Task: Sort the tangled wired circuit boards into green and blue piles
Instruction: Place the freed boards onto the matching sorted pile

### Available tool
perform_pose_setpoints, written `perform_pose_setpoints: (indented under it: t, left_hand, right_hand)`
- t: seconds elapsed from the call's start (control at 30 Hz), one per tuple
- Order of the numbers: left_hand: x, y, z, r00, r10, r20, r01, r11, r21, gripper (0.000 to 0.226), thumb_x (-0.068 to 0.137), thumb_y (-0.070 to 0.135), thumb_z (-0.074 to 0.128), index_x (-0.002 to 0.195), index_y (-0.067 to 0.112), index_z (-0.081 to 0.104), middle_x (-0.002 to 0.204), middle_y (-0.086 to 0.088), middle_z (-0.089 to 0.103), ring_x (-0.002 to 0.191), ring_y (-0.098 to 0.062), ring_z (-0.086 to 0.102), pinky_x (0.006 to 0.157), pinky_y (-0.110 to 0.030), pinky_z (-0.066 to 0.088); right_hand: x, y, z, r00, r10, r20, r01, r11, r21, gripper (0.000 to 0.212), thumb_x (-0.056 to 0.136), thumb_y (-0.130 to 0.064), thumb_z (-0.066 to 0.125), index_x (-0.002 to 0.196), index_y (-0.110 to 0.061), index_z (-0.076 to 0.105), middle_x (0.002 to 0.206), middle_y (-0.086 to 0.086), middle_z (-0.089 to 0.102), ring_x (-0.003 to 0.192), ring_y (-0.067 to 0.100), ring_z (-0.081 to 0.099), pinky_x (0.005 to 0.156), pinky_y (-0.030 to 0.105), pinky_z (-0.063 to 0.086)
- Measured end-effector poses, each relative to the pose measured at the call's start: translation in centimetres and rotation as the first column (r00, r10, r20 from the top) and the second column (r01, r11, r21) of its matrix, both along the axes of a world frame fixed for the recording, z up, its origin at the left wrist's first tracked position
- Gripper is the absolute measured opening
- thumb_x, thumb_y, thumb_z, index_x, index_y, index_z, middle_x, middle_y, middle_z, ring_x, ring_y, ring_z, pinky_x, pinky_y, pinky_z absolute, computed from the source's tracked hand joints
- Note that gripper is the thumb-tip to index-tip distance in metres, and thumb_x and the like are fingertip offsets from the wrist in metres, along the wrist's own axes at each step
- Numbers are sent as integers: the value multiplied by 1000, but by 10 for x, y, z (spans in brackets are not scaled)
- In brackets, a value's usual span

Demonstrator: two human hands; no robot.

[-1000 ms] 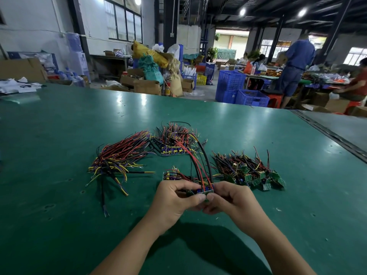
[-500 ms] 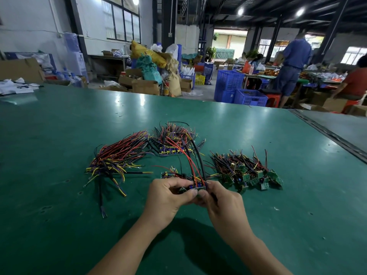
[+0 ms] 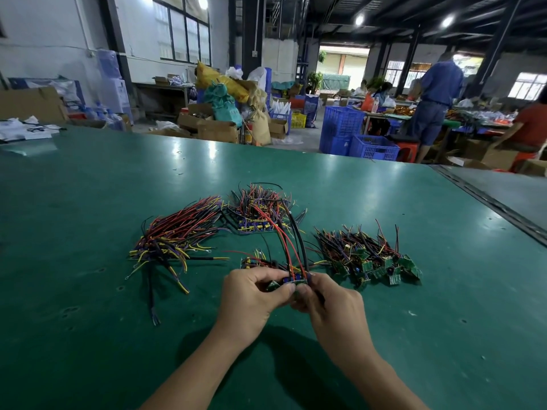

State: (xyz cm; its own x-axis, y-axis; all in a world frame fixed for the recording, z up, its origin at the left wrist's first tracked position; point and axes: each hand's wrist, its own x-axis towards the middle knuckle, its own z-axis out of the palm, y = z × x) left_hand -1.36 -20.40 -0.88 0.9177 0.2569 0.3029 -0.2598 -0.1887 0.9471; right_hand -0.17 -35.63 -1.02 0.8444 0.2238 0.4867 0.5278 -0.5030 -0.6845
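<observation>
My left hand (image 3: 251, 294) and my right hand (image 3: 328, 303) meet over the green table and together pinch a small wired circuit board (image 3: 291, 282). Its long red and black wires (image 3: 288, 241) arch up and back toward a tangled heap of blue boards (image 3: 259, 211). A pile of green boards (image 3: 370, 258) with short wires lies just right of my hands. A few more wired boards (image 3: 257, 261) lie just behind my left hand. The held board is mostly hidden by my fingers.
A long bundle of red, black and yellow wires (image 3: 174, 241) lies to the left on the green table (image 3: 88, 321). A seam with a metal strip (image 3: 488, 202) runs along the table's right side. Papers (image 3: 23, 131) sit at the far left corner.
My hands have stayed close together on the board, with my right hand shifting slightly left and nearer. The held wires lean a little more upright.
</observation>
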Motion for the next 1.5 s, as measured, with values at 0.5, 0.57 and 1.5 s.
perform_pose_setpoints:
  t: [0.5, 0.57, 1.5]
  left_hand:
    - [2, 1, 6, 989, -147, -2, 141, 953, -268, 20, 80, 2, 75, 90, 18, 76, 83, -7, 76, 75, -25, 74, 67, -27, 59]
    - [3, 1, 6, 992, -127, 18, 126, 941, -314, 18, 82, 0, 72, 92, 14, 73, 80, -9, 75, 75, -27, 74, 66, -25, 58]
    - [6, -1, 0, 977, 139, 162, -136, 990, -31, 32, 77, 6, 78, 86, 35, 72, 85, 9, 74, 78, -5, 69, 71, -15, 50]
  right_hand:
    - [12, -2, -2, 934, 200, -296, -4, 833, 553, 10, 95, -13, 57, 101, -11, 65, 81, 10, 75, 77, 24, 75, 64, 30, 59]
    - [13, -2, 2, 921, 217, -323, 33, 783, 621, 11, 96, -9, 55, 102, -9, 63, 83, 11, 75, 78, 24, 74, 61, 26, 58]
    - [2, 1, 19, 653, 602, -459, 60, 563, 824, 12, 78, -14, 61, 86, -6, 66, 79, 16, 70, 71, 23, 68, 61, 29, 51]
